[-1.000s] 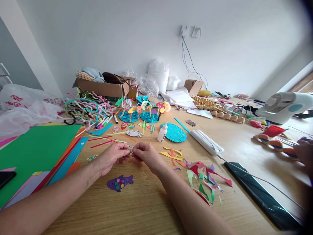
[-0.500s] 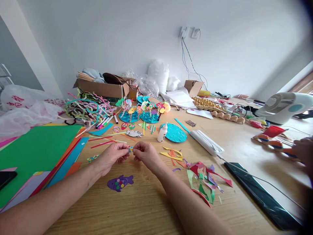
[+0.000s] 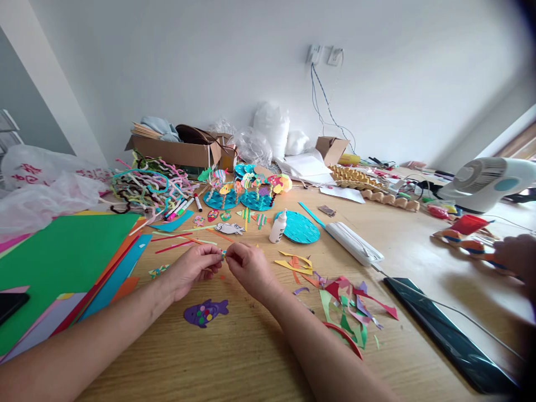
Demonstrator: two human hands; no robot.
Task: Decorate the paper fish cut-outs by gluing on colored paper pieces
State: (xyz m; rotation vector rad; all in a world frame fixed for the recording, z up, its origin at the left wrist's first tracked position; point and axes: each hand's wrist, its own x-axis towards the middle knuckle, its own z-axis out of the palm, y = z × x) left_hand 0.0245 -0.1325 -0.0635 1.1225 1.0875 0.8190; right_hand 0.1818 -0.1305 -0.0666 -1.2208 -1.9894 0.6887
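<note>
My left hand (image 3: 193,271) pinches a small patterned paper piece (image 3: 223,254), mostly hidden by fingers. My right hand (image 3: 251,269) is closed at the piece's right edge, its fingertips pressed together. A purple paper fish (image 3: 206,313) with coloured dots lies below my hands. Left of my left hand rests a small green-and-yellow patterned paper piece (image 3: 159,271). Beyond my hands are a white paper fish (image 3: 229,228), several small decorated cutouts, a white glue bottle (image 3: 277,228) standing upright, and a round blue board (image 3: 300,227).
Coloured paper sheets (image 3: 79,240) are stacked at left, beneath a heap of pipe cleaners (image 3: 151,181). Paper scraps (image 3: 352,310) and a dark phone-like slab (image 3: 448,335) lie at right. Another person's hand (image 3: 517,254) is at the far right, near a white fan (image 3: 489,181).
My right hand has shifted slightly left and turned over the small paper piece, covering more of it. My left hand stays nearly still. The other person's hand at right has moved slightly.
</note>
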